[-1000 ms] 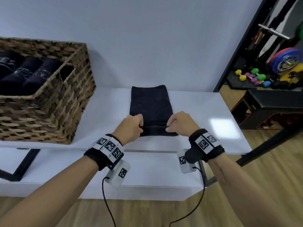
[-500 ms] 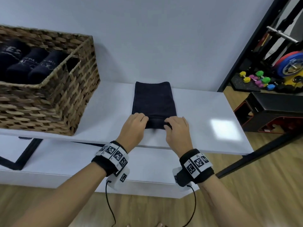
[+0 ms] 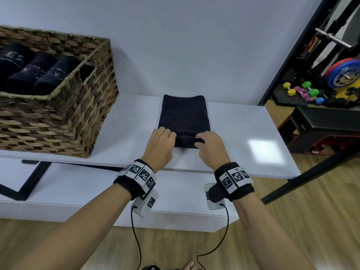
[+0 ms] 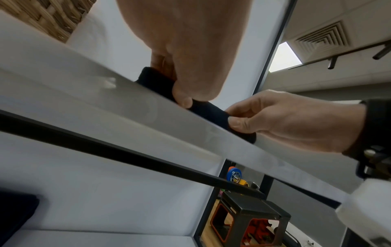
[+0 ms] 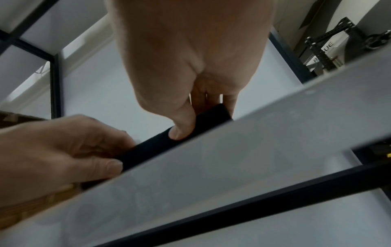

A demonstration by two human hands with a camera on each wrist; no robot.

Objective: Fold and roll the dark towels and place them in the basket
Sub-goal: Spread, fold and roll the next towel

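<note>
A dark towel point(image 3: 184, 115), folded into a long strip, lies on the white table point(image 3: 243, 121), running away from me. Its near end is turned over into a short roll point(image 3: 186, 141). My left hand point(image 3: 161, 142) grips the roll's left end and my right hand point(image 3: 209, 146) grips its right end, fingers curled over the top and thumbs at the front. Both wrist views show the roll point(image 4: 211, 108) point(image 5: 160, 145) pinched between thumb and fingers at the table's edge. A wicker basket point(image 3: 89, 106) at the left holds three rolled dark towels point(image 3: 52, 75).
The table's front edge point(image 3: 233, 170) is just below my hands, with a lower white shelf point(image 3: 78, 191) beneath. A black bench point(image 3: 321, 125), coloured dumbbells point(image 3: 303, 92) and weight plates point(image 3: 342, 75) stand on the wooden floor at the right. A wall rises behind the table.
Both hands have worked away from me along the towel, turning its near end over into a roll. My head view has dropped closer to the table.
</note>
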